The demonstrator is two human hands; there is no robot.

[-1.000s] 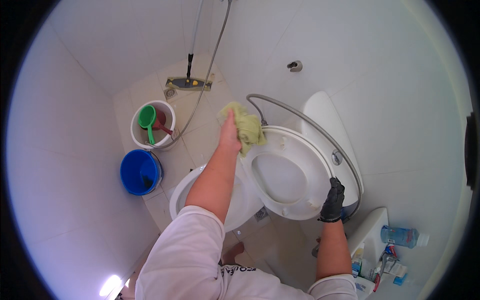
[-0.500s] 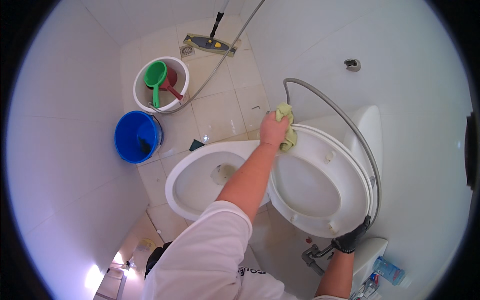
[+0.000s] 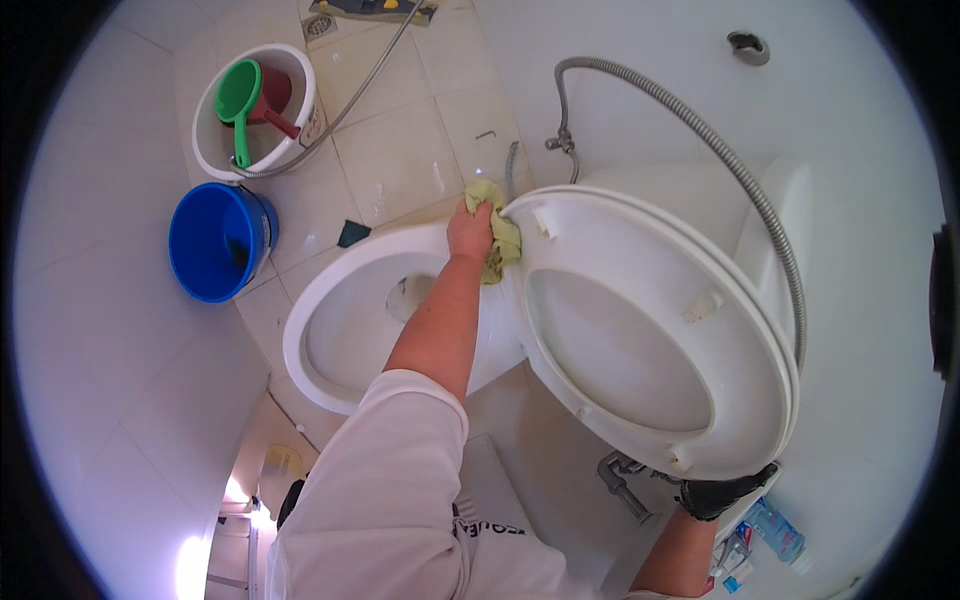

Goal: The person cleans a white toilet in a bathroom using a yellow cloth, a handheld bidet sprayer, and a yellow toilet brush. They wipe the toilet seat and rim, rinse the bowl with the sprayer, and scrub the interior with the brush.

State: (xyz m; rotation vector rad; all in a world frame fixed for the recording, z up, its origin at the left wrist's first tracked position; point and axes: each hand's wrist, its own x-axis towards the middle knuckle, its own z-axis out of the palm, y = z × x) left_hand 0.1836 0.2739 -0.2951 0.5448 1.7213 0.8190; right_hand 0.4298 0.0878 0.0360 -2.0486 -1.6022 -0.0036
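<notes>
1. While the bare left hand (image 3: 468, 232) grips a bunched yellow-green cloth (image 3: 507, 242), the black-gloved right hand (image 3: 725, 492) lies against the near right edge of the raised seat (image 3: 630, 250).
2. The yellow-green cloth is at the far side of the toilet bowl (image 3: 295, 345), close to where the raised seat meets it.
3. Judging by its folds, the yellow-green cloth is light and soft; it should suit a loose bunch in the palm, with a fold spread under the fingers. If wet, it may slide easily.
4. The raised seat looks like stiff, smooth plastic, probably slick when damp and inclined to swing on its hinges. Its outer rim seems the surest hold; the small pale bumpers (image 3: 680, 458) offer little.
5. Whether the right hand curls round that edge or merely props it, I cannot tell. The hinges are hard to make out, and the left forearm covers part of the toilet bowl.
6. At the far edge of view the mop head (image 3: 360, 8) is cut off; near right, small items beside the blue bottle (image 3: 775, 530) are indistinct.
</notes>
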